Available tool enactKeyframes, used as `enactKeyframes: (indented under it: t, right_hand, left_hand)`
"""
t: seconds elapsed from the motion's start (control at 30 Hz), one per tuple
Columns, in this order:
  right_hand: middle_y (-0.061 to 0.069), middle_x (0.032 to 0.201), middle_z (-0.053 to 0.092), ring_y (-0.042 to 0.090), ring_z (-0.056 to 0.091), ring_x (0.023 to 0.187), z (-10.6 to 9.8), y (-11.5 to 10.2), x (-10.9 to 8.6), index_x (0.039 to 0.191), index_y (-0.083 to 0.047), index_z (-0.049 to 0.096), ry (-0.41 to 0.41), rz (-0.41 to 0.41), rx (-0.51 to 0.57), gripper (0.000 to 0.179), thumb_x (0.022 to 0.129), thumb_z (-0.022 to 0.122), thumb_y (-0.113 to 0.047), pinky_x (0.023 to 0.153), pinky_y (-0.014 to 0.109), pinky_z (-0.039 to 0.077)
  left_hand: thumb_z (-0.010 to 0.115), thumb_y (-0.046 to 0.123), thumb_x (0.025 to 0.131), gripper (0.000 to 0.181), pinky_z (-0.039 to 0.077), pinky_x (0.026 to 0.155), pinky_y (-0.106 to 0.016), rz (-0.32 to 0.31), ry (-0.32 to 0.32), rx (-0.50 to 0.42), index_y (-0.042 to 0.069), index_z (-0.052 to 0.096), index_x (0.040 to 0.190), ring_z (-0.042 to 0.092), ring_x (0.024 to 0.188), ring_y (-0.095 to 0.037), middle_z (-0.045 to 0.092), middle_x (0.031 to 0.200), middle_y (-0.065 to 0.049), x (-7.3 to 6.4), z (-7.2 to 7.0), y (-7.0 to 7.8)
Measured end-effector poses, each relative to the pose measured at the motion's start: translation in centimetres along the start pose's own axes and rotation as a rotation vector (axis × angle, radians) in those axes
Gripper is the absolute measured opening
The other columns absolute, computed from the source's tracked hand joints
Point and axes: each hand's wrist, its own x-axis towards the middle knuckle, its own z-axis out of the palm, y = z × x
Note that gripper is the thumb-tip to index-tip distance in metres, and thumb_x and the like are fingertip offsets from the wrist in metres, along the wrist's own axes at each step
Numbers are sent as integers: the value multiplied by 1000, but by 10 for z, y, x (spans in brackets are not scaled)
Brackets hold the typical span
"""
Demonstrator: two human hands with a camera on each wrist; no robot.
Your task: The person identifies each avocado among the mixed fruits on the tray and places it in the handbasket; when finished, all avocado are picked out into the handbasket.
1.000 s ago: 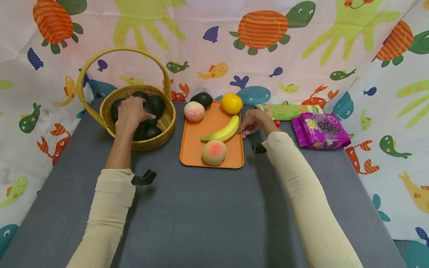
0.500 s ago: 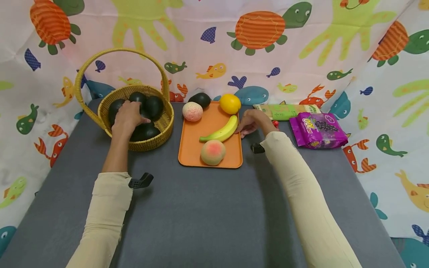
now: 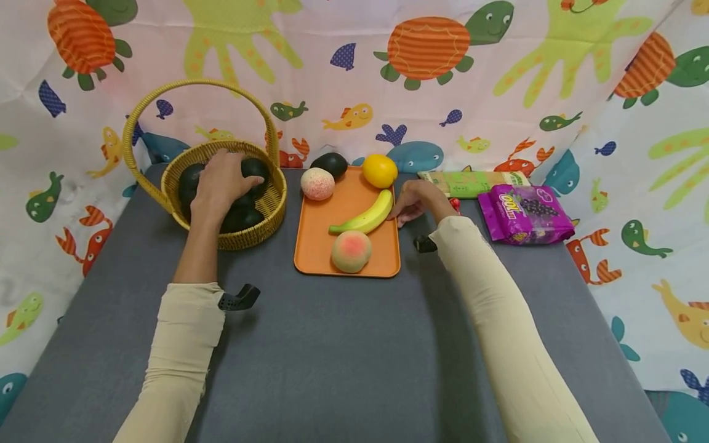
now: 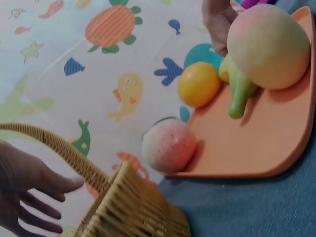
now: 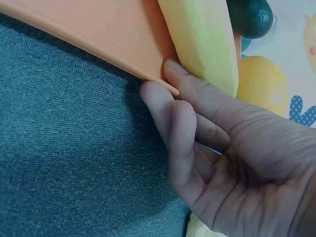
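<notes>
My left hand (image 3: pixel 217 181) is over the wicker basket (image 3: pixel 275 212), which holds several dark avocados (image 3: pixel 242 218). Its fingers hang loosely extended in the left wrist view, with nothing seen between them; part of the basket's contents is hidden beneath. On the right, my right hand (image 5: pixel 212 143) pinches the edge of the orange tray (image 5: pixel 113 37) between thumb and fingers. Right by that thumb lies a banana (image 3: pixel 365 215). The tray also bears a peach (image 3: pixel 351 251), a speckled pink fruit (image 3: pixel 317 184), a lemon (image 3: pixel 379 171) and an avocado (image 3: pixel 330 165) at the back.
A purple packet with grapes on it (image 3: pixel 526 215) lies right of the tray. Behind it is a long green packet (image 3: pixel 476 183), with a small red thing (image 3: pixel 455 204) partly hidden by the right wrist. A patterned cloth (image 3: pixel 310 61) hangs behind the grey table (image 3: pixel 343 357).
My left hand has lifted and shifted slightly right over the basket since half a second ago, covering the rear avocado. The right hand keeps its hold on the tray's edge.
</notes>
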Motion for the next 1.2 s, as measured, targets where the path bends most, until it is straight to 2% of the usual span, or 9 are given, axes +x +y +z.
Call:
enactKeyframes:
  t: [0.13,0.27,0.43,0.5,0.6,0.7,0.87,0.97,1.2]
  right_hand:
    - [6,72,77,10,70,59,0,-1,-2,89,1,78,6,-1,0,21,92,81,-19,68,17,59]
    - [7,71,76,11,69,58,0,0,-2,90,1,77,35,16,8,19,93,81,-18,69,19,59]
    - [6,71,76,10,68,58,-1,1,0,90,0,77,22,15,3,20,94,80,-19,70,18,59]
    - [6,71,76,10,68,58,-1,1,0,90,0,77,17,11,6,20,94,80,-19,70,18,59]
    - [7,72,76,10,69,59,0,1,0,91,1,76,15,11,9,19,94,79,-17,70,19,59]
    - [7,71,76,11,69,59,-1,1,0,91,2,76,20,12,10,19,94,79,-17,70,19,60]
    - [6,70,75,10,68,57,0,2,-2,88,0,76,32,16,7,19,93,80,-18,68,18,59]
    - [5,70,76,9,68,57,1,2,-2,88,0,77,39,2,-2,20,93,80,-19,68,18,59]
    - [5,69,75,10,67,56,1,2,1,85,-1,77,66,-3,9,19,92,82,-19,67,18,59]
  left_hand:
    - [70,30,101,52,48,107,-63,107,32,-61,-1,61,142,57,124,-46,61,137,-30,3,3,13]
    - [70,25,101,43,54,100,-57,277,71,-115,-2,66,135,65,114,-42,68,126,-28,9,9,24]
    - [70,18,101,33,55,99,-55,488,180,-185,-3,70,127,67,113,-41,69,123,-26,18,18,36]
    - [71,16,100,30,55,99,-53,548,227,-207,-2,71,123,67,113,-40,68,123,-24,21,20,42]
    - [72,16,99,28,55,98,-51,616,253,-215,-2,71,121,67,113,-38,68,126,-22,29,23,52]
    - [72,19,100,32,52,108,-50,645,233,-192,0,70,125,61,126,-37,65,133,-20,41,25,63]
    - [69,20,102,42,45,118,-52,648,139,-155,1,63,138,54,136,-40,58,144,-22,64,33,78]
    - [68,22,103,45,43,119,-53,636,104,-141,1,60,142,53,137,-40,55,147,-23,74,35,81]
    - [66,23,103,50,36,126,-51,600,76,-126,3,56,148,48,144,-39,54,152,-21,92,37,86]
